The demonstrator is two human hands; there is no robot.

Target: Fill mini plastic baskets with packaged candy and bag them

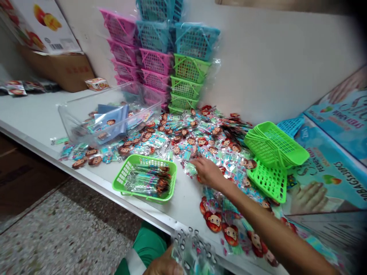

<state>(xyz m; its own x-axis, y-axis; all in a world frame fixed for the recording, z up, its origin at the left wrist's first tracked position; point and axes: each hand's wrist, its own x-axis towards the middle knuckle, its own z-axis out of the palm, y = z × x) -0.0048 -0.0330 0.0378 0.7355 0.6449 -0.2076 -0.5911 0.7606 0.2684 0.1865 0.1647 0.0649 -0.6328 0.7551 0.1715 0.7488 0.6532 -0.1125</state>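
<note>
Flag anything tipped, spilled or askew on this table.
Yes. The clear tub lies tipped over, with toy packets strewn loose from it across the white table. At the right, the nested green baskets sit tilted, propped on a slanted basket beneath them.

A long white table (34,114) carries a green basket (145,177) near its front edge. Behind and right of that basket spreads a heap of packets (200,137). Behind-left lies a clear tub (86,118), to the right are empty baskets (272,149), and far behind are wrapped basket stacks (163,57).
</note>
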